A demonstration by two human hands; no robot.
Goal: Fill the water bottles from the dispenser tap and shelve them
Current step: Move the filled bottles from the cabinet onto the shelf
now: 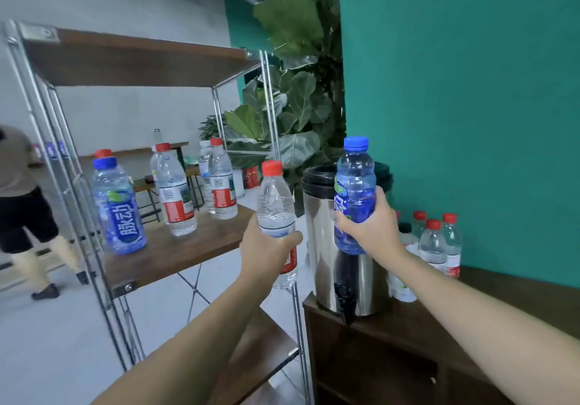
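The clear plastic bottle with a red cap and red label (276, 216) is held upright in the left hand (266, 247), whose fingers are wrapped round its lower body. It sits just off the right edge of the middle wooden shelf board of the chrome wire rack (175, 247). The blue-tinted plastic bottle with a blue cap (356, 191) is gripped round its waist by the right hand (370, 225), in front of the stainless-steel drum dispenser with a black lid (323, 232).

Both bottles are capped and look filled, so I judge this to be the shelving step. The next move calls for carrying them toward ten o'clock and setting them upright on bare board, clear of the bottles already there.

On the shelf at nine o'clock, a matching blue bottle (119, 206) bears large white Chinese characters reading 脉动. The red labels on the clear shelved bottles (175, 194) are too blurred to read.

At three o'clock, more red-capped bottles (434, 241) wait on the dark wooden cabinet (408, 335) against the teal wall (470, 90).
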